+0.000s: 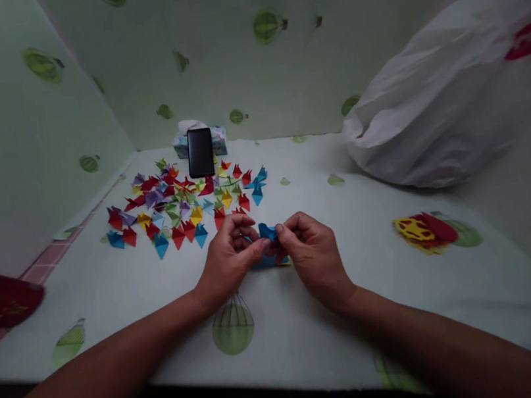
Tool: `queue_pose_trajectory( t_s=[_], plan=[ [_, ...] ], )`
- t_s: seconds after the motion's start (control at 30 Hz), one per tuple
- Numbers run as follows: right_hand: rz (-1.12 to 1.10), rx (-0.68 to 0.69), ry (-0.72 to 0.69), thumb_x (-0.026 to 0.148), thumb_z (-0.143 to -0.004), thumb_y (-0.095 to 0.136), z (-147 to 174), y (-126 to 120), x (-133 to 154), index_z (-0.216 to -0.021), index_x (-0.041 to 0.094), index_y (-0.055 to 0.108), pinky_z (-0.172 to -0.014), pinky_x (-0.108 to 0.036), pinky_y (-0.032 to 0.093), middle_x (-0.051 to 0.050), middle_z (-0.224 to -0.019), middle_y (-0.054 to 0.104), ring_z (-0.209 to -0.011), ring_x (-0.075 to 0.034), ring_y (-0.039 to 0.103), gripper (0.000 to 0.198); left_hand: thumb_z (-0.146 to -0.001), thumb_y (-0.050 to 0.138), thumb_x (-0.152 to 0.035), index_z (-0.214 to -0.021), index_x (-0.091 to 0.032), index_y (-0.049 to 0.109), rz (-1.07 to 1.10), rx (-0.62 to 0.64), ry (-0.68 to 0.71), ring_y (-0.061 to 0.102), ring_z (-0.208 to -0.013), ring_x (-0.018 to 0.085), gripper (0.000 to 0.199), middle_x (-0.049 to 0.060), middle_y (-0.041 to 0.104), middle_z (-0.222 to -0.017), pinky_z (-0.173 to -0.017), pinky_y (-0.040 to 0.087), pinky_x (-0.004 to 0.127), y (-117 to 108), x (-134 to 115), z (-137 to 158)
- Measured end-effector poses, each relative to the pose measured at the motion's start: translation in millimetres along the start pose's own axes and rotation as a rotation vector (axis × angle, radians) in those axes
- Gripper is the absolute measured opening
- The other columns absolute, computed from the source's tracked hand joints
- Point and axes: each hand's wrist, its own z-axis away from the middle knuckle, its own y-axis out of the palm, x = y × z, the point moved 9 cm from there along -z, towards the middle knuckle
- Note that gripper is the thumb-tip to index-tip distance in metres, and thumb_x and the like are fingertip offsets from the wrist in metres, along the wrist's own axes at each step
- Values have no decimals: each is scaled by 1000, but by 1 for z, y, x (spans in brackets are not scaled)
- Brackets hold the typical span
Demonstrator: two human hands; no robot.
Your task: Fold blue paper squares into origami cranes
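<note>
Pinching a small blue folded paper piece between them just above the table, the left hand and right hand grip thin, light, easily creased paper, best held at its folded edges.

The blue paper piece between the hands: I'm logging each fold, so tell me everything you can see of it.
The blue paper piece looks like thin, matte coloured paper, already creased, with a small folded peak standing up between the fingers. The left hand and right hand both pinch it from either side, just above the table. More blue shows below the fingers, near the tabletop; whether it is the same piece cannot be told. Most of its shape is hidden by the fingers.
</note>
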Motion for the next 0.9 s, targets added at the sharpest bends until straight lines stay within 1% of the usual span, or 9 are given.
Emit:
queue_pose_trajectory(
  t_s=[0.1,0.17,0.27,0.33,0.5,0.67,0.77,0.9],
  plan=[
    [36,-9,-22,36,-85,64,1,-1,3,-67,23,52,-51,-26,48,1,-58,62,-52,-13,59,26,-75,80,-29,-114,-21,52,-27,18,15,64,-75,13,49,0,63,-89,-67,51,24,3,1,2],
    [31,-2,-16,37,-85,64,2,0,2,-68,22,52,-52,-27,49,1,-60,63,-54,-14,61,25,-77,78,-31,-115,-21,53,-37,16,12,64,-75,13,46,0,64,-88,-67,51,25,2,2,2],
    [-24,7,3,39,-85,66,3,2,0,-70,22,53,-56,-28,54,0,-64,65,-56,-15,64,25,-80,75,-31,-108,-20,58,-54,-8,25,63,-72,12,35,-1,62,-81,-66,51,23,0,-1,2],
    [-80,17,23,38,-84,67,4,4,-2,-71,22,53,-58,-30,57,1,-64,66,-56,-15,65,25,-79,75,-31,-104,-19,59,-39,-26,19,62,-69,11,32,-2,62,-78,-64,51,23,-1,-3,2],
    [-193,43,69,39,-80,73,5,10,-7,-70,23,53,-63,-35,62,1,-64,69,-58,-17,69,27,-75,76,-32,-97,-18,59,67,-67,-23,64,-69,13,31,0,67,-81,-62,54,24,-3,-3,2],
    [-257,54,85,41,-79,76,5,13,-13,-71,22,55,-68,-39,65,0,-66,71,-62,-19,73,29,-75,76,-32,-93,-17,58,122,-106,-25,60,-59,10,30,-3,63,-74,-57,53,24,-7,-2,0],
    [-282,61,105,41,-78,77,6,16,-15,-70,21,55,-70,-40,65,0,-67,72,-63,-20,74,30,-76,75,-31,-92,-17,59,142,-128,-19,58,-58,9,26,-3,61,-75,-56,52,23,-10,0,0],
    [-308,54,121,39,-76,79,8,17,-17,-70,20,57,-74,-40,65,-1,-72,74,-64,-19,74,29,-76,76,-32,-90,-16,60,149,-169,-26,55,-58,7,26,-3,60,-79,-55,52,22,-15,2,-1]
  ],
)
